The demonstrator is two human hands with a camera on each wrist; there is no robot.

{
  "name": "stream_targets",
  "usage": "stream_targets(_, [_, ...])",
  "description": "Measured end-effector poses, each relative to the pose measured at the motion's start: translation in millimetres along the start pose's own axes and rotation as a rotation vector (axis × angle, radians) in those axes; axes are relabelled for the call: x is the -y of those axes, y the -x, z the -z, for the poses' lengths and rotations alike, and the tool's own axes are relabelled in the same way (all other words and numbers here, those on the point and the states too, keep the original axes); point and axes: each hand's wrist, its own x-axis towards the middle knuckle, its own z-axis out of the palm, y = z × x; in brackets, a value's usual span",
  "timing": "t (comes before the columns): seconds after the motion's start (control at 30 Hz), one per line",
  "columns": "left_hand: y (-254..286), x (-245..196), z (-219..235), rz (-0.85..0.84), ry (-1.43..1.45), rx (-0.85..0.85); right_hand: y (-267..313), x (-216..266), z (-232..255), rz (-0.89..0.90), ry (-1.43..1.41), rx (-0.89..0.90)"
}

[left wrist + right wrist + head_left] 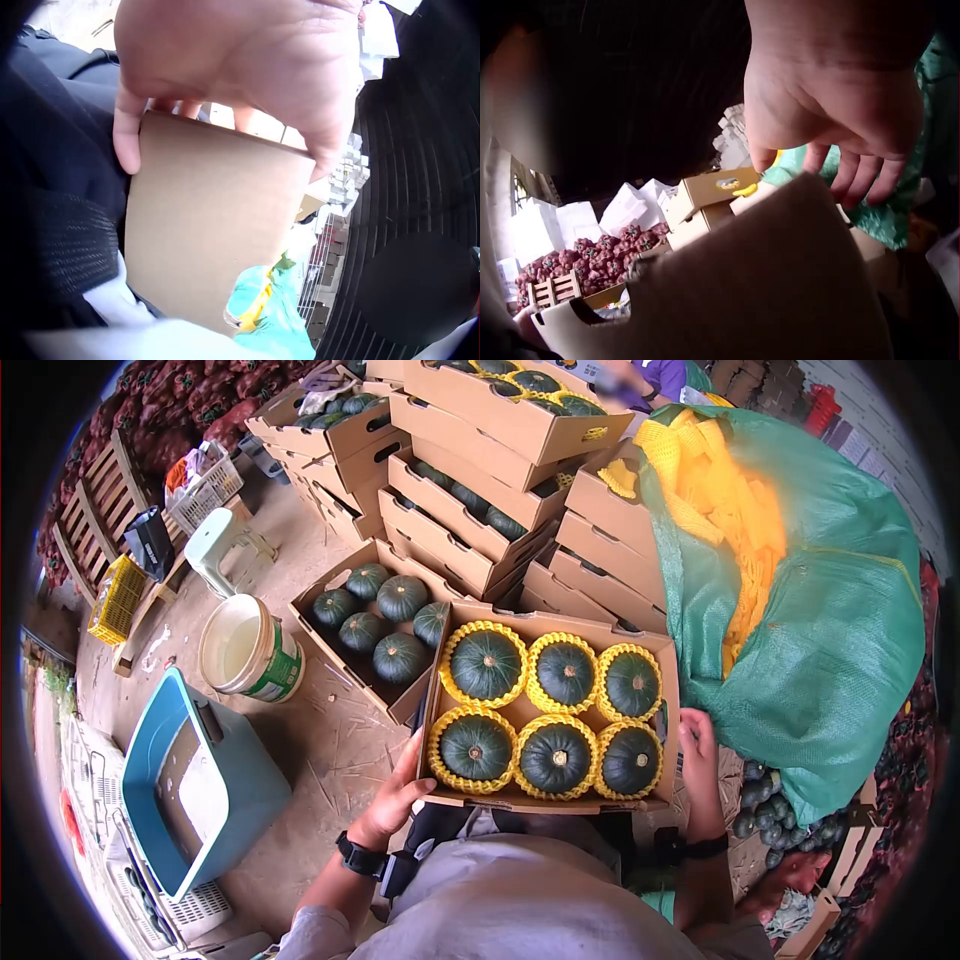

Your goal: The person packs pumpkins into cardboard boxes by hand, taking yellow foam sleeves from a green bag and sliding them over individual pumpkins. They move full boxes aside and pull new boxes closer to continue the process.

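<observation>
A cardboard box is in front of my body, holding several dark green kabocha squashes, each in a yellow foam net. My left hand grips the box near its front left corner. In the left wrist view, its thumb and fingers hook over the edge of a plain cardboard wall. At the box's right side is my right hand, fingers loosely bent. The right wrist view has this hand hanging close over a box corner, fingertips past the edge.
Behind lies another box of bare squashes. Stacked cartons rise at the back, beside a green sack spilling yellow foam nets. Leftward stand a blue tub, a white bucket and a stool.
</observation>
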Motion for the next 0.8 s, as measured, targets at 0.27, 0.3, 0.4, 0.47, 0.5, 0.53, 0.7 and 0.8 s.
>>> stream_targets(0.27, [-6.5, 1.3, -8.6, -0.048, 0.162, 0.071, 31.3, -20.7, -29.8, -0.351, -1.029, 0.219])
stream_targets(0.3, [-4.6, -3.7, -10.7, -0.038, 0.21, 0.089, 33.4, -14.2, -24.5, -0.325, -1.025, 0.295])
stream_targets(0.4, [12.8, -18.9, -10.8, -0.01, 0.27, 0.057, 48.9, -0.1, -9.3, -0.216, -0.78, 0.278])
stream_targets(0.47, [25.9, -43.5, -19.9, -0.033, 0.231, 0.047, 46.0, 31.5, -6.8, 0.004, -0.9, 0.227])
stream_targets(0.5, [29.9, -61.6, -25.3, -0.044, 0.211, 0.04, 38.9, 51.2, -7.0, 0.128, -1.002, 0.209])
stream_targets(0.53, [28.3, -81.0, -28.2, -0.052, 0.167, 0.05, 27.9, 69.4, -5.5, 0.232, -1.109, 0.2])
stream_targets(0.7, [-12.1, -197.5, -62.1, -0.602, 0.333, 0.234, -49.5, 131.1, -1.9, 0.387, -1.451, 0.163])
stream_targets(0.8, [-30.3, -213.8, -63.3, -0.805, 0.28, 0.159, -121.3, 173.4, -7.6, 0.383, -1.559, 0.122])
